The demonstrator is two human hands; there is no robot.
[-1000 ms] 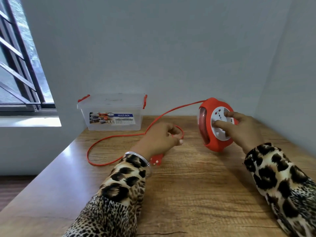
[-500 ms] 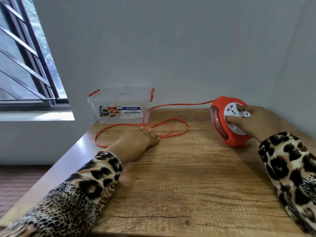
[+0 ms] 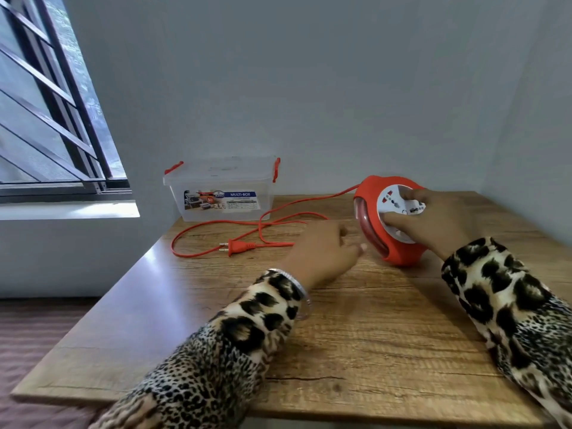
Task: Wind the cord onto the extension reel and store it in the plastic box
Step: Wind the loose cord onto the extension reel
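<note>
A red extension reel with a white socket face stands on edge at the right of the wooden table. My right hand grips the reel across its socket face. The red cord runs from the reel's top and lies in loose loops on the table, ending in a red two-pin plug. My left hand hovers just left of the reel, fingers loosely curled, holding nothing. A clear plastic box with red latches and its lid on sits at the table's back left.
A grey wall runs behind the table and another along its right side. A barred window and its sill are at the left. The table's left and front edges drop to a brown floor.
My left hand let go of the cord and plug, left them lying on the table, and moved right toward the reel. My right hand has stayed on the reel.
</note>
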